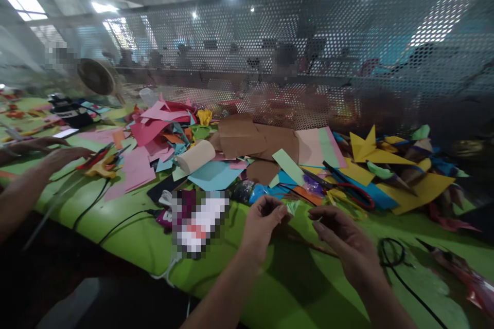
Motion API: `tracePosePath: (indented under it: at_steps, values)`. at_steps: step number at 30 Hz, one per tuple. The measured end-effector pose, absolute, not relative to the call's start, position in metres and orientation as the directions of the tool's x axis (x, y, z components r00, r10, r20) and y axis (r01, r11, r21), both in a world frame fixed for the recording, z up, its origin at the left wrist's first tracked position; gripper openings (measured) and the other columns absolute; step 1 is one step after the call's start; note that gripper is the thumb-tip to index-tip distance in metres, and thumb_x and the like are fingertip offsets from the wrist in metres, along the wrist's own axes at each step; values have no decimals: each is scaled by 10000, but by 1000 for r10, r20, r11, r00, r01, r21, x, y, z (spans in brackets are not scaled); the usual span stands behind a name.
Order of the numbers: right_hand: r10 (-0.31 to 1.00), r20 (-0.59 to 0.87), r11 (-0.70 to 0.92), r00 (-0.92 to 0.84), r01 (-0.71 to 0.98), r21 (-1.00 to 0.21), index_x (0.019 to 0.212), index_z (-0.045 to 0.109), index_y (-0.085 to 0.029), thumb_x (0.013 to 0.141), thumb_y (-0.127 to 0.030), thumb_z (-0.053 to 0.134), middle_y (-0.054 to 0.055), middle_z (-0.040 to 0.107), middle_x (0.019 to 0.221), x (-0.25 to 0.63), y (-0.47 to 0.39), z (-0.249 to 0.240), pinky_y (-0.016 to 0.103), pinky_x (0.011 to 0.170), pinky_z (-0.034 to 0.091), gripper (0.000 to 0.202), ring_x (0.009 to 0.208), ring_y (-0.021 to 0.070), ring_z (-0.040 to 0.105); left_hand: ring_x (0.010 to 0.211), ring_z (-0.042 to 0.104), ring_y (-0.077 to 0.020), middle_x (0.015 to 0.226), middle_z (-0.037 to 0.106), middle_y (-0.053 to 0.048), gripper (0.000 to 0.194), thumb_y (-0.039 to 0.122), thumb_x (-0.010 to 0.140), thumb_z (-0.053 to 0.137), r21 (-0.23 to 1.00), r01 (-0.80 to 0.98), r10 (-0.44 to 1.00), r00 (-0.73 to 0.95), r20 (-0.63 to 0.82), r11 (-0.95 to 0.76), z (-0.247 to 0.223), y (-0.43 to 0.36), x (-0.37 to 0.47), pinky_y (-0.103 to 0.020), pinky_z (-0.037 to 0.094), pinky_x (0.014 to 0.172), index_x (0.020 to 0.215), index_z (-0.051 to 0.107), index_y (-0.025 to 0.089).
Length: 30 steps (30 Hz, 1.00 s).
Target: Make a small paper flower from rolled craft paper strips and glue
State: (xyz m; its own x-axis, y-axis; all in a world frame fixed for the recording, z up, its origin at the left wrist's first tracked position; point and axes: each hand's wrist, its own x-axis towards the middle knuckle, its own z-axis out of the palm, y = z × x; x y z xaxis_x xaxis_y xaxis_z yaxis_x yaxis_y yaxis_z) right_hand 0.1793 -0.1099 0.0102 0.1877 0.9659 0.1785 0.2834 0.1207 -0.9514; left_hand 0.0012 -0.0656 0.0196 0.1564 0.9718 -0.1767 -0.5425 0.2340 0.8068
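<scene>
My left hand (264, 221) is closed in a pinch near the front of the green table (216, 272). At its fingertips shows a small pleated piece of light green paper (292, 208). To its right, my right hand (345, 239) has its thumb and curled fingers close together. A tiny pale spot shows between them, too small to name. A thin brown strip (312, 244) lies below and between my hands. Just beyond are a blue plastic-looking bundle (260, 193) and red-handled scissors (353, 190).
A phone (203, 223) with cables lies left of my hands. Coloured paper (216, 177) and yellow folded paper shapes (370, 149) crowd the back. A co-worker's hand (69, 158) is near a yellow glue gun (102, 164) at left. Red-handled pliers (455, 267) and a black cable (393, 254) lie right.
</scene>
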Motion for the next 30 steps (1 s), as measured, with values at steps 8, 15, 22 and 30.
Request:
tracePosePath:
  at_steps: [8, 15, 22, 30]
  values:
    - [964, 179, 122, 195, 270, -955, 954, 709, -275, 808, -461, 722, 32, 681, 927, 179, -109, 10, 264, 625, 495, 237, 758, 185, 589, 499, 491, -72, 554, 607, 1, 460, 555, 669, 813, 837, -505, 977, 143, -161, 212, 18, -63, 1, -191, 376, 508, 600, 620, 142]
    - [969, 168, 114, 182, 276, -954, 958, 703, -278, 818, -454, 717, 32, 683, 947, 178, -110, 11, 271, 655, 505, 225, 788, 193, 602, 550, 536, -71, 597, 582, 45, 418, 399, 550, 927, 783, -574, 971, 151, -184, 237, 23, -66, 1, -181, 446, 567, 697, 616, 161]
    - [967, 166, 111, 192, 271, -956, 967, 704, -275, 817, -449, 718, 37, 689, 956, 179, -110, 12, 287, 658, 498, 229, 770, 193, 602, 576, 559, -72, 655, 643, 14, 411, 392, 528, 935, 777, -574, 966, 163, -201, 259, 23, -65, 1, -179, 455, 579, 719, 668, 146]
    - [966, 179, 117, 188, 299, -947, 944, 707, -262, 815, -466, 710, 41, 681, 927, 178, -111, 13, 284, 640, 503, 242, 751, 192, 599, 494, 470, -60, 546, 580, 16, 397, 496, 677, 829, 795, -560, 973, 142, -183, 232, 19, -63, 2, -179, 391, 513, 652, 663, 136]
